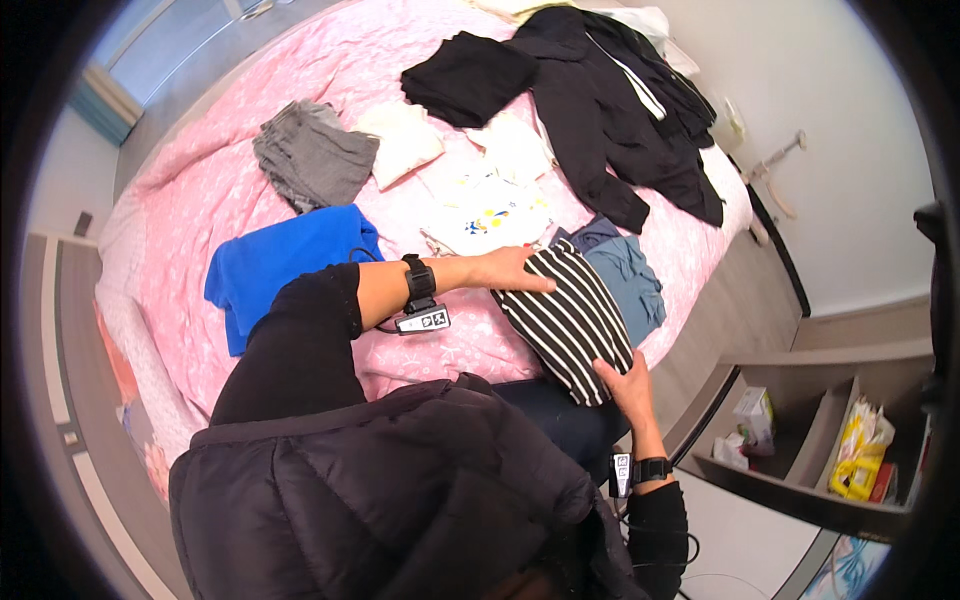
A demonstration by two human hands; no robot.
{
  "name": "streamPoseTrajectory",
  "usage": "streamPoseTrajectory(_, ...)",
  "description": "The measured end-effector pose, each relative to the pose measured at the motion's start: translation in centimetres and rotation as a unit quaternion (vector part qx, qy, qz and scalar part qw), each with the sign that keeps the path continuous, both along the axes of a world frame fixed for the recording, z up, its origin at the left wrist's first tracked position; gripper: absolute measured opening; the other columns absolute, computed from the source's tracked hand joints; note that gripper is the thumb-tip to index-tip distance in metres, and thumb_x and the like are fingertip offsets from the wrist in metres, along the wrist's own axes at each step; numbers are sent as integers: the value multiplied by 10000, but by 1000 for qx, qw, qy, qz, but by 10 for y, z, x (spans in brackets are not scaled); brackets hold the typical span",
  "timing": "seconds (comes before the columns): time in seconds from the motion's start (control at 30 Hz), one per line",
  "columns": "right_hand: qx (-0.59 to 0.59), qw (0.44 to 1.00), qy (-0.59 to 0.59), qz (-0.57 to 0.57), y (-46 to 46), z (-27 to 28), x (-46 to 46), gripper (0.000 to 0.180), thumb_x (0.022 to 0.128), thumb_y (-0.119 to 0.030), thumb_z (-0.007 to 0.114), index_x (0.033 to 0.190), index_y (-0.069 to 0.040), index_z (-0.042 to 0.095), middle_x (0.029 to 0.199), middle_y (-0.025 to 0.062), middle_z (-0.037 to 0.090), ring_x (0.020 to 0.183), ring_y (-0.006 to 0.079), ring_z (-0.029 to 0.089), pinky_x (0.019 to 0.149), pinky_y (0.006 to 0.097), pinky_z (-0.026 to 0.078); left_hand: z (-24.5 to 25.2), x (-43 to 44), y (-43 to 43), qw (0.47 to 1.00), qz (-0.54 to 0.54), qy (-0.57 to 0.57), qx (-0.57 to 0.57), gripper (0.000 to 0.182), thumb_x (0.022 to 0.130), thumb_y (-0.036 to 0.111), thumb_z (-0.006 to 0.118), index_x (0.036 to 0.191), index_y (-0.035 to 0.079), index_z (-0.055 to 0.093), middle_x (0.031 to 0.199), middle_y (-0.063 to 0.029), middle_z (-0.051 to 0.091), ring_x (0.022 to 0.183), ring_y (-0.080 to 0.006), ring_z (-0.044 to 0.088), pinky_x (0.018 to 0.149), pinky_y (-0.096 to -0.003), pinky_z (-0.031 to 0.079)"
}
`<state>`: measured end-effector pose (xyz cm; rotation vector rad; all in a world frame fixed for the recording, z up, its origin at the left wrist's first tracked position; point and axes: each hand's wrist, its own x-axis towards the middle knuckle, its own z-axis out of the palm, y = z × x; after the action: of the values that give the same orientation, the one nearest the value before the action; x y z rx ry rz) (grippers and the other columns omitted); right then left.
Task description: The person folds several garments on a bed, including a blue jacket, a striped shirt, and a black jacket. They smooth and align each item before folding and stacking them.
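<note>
A folded black garment with white stripes (566, 322) lies between my hands at the front edge of the bed, partly over my lap. My left hand (517, 270) grips its upper left edge, thumb on top. At its lower right corner, my right hand (626, 386) holds the cloth between thumb and fingers. Just beyond the striped garment are crumpled blue-grey clothes (626, 281). A white garment with a colourful print (491, 214) lies past my left hand. To the left, a folded blue garment (292, 259) rests on the pink bedspread (427, 352).
Grey folded clothes (315, 154) and a cream garment (401, 142) lie farther back. Folded black cloth (469, 79) and a black jacket (592, 112) cover the far right of the bed. An open drawer (814, 427) with boxes and a yellow bag stands at right.
</note>
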<state>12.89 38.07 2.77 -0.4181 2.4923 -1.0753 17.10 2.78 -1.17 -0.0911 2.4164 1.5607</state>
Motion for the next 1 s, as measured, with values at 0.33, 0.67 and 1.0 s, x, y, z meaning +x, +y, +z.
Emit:
streamPoseTrajectory(0.33, -100, 985, -135, 31, -7, 44, 15, 384, 784, -111, 826, 1099, -15, 630, 1018, 57, 705, 905, 130, 640, 833, 308, 527, 38, 30, -3, 993, -59, 34, 91, 878, 744, 414, 849, 1427, 29, 454, 1356, -195, 599, 1278, -296, 559, 1097, -379, 419)
streamPoseTrajectory(0.67, -394, 872, -265, -123, -5, 102, -7, 562, 839, -183, 706, 1344, -25, 517, 1221, 140, 639, 1080, 257, 662, 947, 397, 564, 85, 49, 27, 833, -65, -132, 534, 739, 842, 221, 832, 1441, -1, 462, 1364, -127, 602, 1228, -198, 596, 1038, -320, 496)
streamPoseTrajectory(1.0, -353, 826, -410, -157, 4, 40, -21, 422, 1008, -295, 624, 1326, -28, 549, 1245, 167, 665, 1030, 250, 704, 859, 383, 606, 106, 21, 19, 785, 14, -157, 599, 484, 925, 136, 706, 1357, -11, 543, 1250, -139, 677, 1087, -220, 695, 948, -367, 577)
